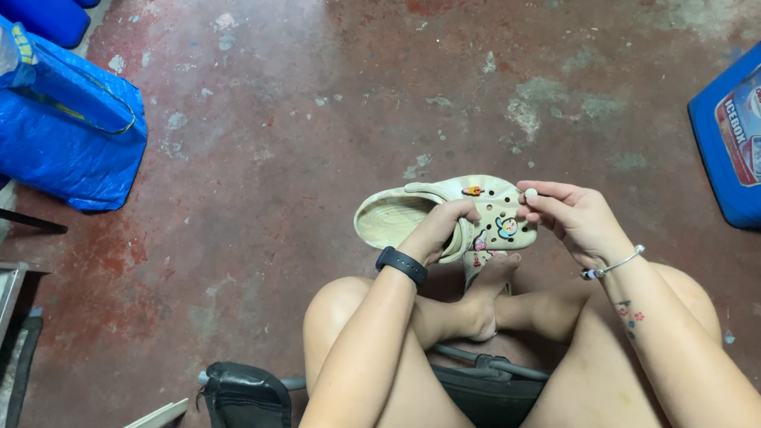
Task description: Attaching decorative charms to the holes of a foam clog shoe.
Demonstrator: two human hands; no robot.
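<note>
Both hands raised together, left hand point(442, 230) apparently gripping, right hand point(573, 215) pinching.

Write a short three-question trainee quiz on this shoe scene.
1. True or false: both hands touch the beige clog.
2. Which hand wears the black wristband? A left hand B right hand
3. What blue thing lies on the floor at upper left?

Key: 1 true; 2 A; 3 a blue bag.
</note>
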